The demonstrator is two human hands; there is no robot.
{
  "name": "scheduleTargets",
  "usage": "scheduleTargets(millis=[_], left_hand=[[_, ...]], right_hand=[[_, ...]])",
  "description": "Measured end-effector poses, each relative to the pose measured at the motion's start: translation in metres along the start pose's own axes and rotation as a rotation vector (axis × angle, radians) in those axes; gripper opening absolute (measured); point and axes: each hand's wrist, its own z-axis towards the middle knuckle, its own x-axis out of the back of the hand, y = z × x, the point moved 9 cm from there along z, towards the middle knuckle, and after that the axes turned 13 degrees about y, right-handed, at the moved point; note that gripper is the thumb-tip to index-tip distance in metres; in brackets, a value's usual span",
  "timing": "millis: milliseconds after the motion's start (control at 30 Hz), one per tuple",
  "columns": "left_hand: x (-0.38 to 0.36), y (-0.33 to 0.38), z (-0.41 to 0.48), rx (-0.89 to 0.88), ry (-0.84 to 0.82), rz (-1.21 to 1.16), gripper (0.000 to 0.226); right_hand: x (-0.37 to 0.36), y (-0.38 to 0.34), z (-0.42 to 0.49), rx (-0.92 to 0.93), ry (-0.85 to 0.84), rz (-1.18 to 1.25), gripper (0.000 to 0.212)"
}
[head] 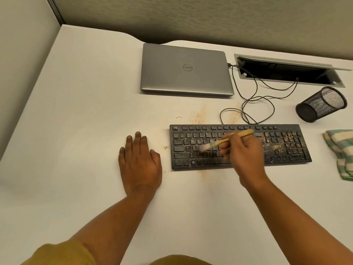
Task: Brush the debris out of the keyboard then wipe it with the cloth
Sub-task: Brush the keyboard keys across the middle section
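Partway through the first step, by the look of it. Black keyboard [286,150] right of centre in the frame, on the white desk [86,111]. Right hand [242,152] over its middle, fingers curled round the wooden handle of a small brush [225,140], bristles down on the letter keys toward the left end. Left hand [139,161] flat on the desk just left of the keyboard, fingers straight, holding nothing, apart from the keyboard's edge.

Left half of the keys mostly dark and clean-looking; right half, the arrow block and number pad, thick with tan debris [277,146]. More crumbs strewn on the desk above the top edge, a few specks by the left and lower edges. Judging from that: perhaps half the brushing done, the right side to go, then the whole wipe. Striped cloth [340,150] crumpled at the right edge of the frame, near the keyboard's right end, untouched.

Around: closed grey laptop [185,69] above centre; black cable [248,104] looping between the laptop's side, the open cable hatch [286,70] at upper right and the keyboard's top edge; mesh pen cup [321,105] tipped on its side below the hatch.

Nothing in the brush's way on the keys. Likely nuisances – cable loops lying just where crumbs swept off the top edge collect, and loose crumbs on the desk liable to be dragged back by the cloth
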Motion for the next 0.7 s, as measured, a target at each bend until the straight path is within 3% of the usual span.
scheduleTargets(millis=[133, 267, 367, 567, 700], left_hand=[[0.0, 0.0, 0.0, -0.007, 0.014, 0.0, 0.055], [-0.001, 0.0, 0.0, -0.006, 0.012, 0.006, 0.054], [-0.001, 0.0, 0.0, -0.003, 0.006, 0.002, 0.053], [-0.001, 0.0, -0.001, -0.001, 0.0, -0.001, 0.056], [0.0, 0.001, 0.0, -0.009, 0.01, 0.002, 0.053]], right_hand=[[0.03, 0.01, 0.012, -0.047, 0.215, -0.025, 0.035], [-0.017, 0.021, -0.025, -0.211, 0.043, 0.089, 0.03], [-0.041, 0.015, -0.045, -0.228, -0.106, 0.135, 0.029], [0.018, 0.011, -0.008, -0.075, 0.17, 0.047, 0.033], [-0.023, 0.018, -0.04, -0.055, 0.035, 0.047, 0.03]])
